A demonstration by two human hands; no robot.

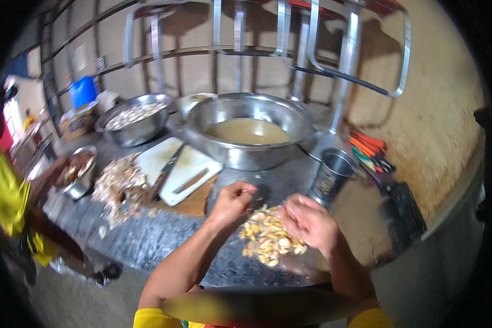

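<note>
A heap of small yellowish cloves point(270, 240), apparently garlic, lies on the dark tabletop between my hands. Above its far left edge, my left hand point(234, 201) is closed in a pinch; whatever its fingertips hold is too small to name. Over the heap's right side is my right hand point(314, 223), its fingers bent and blurred, so their grip is unclear. Just beyond it stands a metal cup point(333, 172). To the left, a knife point(168, 170) rests across a white cutting board point(199, 158), beside a pile of pale papery skins point(115, 183).
A wide steel basin point(240, 156) of cloudy liquid stands behind the board, with a bowl of pale cloves point(136, 117) to its left. A smaller steel bowl point(83, 183) sits near a person in yellow point(5, 186). Orange-handled items point(366, 143) lie by the right wall.
</note>
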